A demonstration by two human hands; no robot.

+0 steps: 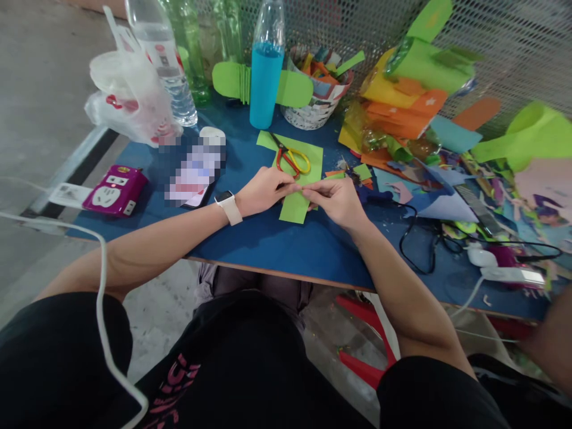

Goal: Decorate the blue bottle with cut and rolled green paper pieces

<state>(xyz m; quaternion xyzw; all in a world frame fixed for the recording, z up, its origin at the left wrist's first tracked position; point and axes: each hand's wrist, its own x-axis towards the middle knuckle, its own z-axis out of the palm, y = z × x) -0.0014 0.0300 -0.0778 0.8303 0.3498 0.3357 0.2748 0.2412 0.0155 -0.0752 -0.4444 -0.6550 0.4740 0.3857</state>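
Centrally, above a blue tabletop (250, 241), the left hand (267, 192) and the right hand (335, 199) are held tip to tip. Light-green paper (294, 210) is pinched between the thumbs and fingers of both; a flap of it is seen jutting toward the near edge, though how much is gripped cannot be told, its upper part being covered by the fingers. A wristwatch with a pale beige strap (231, 210) is worn on the left wrist. Just beyond the fingertips, scissors with red and yellow handles (288, 159) are laid on a flat light-green sheet (315, 156) — blades pointed away. Farther back, a clear bottle of bright blue liquid (265, 83) is stood before rounded green paper shapes (295, 88). To its right, a newspaper-covered basket (306, 113) is filled with coloured scraps. On the left, a phone with a blurred screen (193, 177) is set near a purple socket adapter (116, 189) — behind them, a water bottle (172, 86) is flanked by a thin plastic bag (138, 113).
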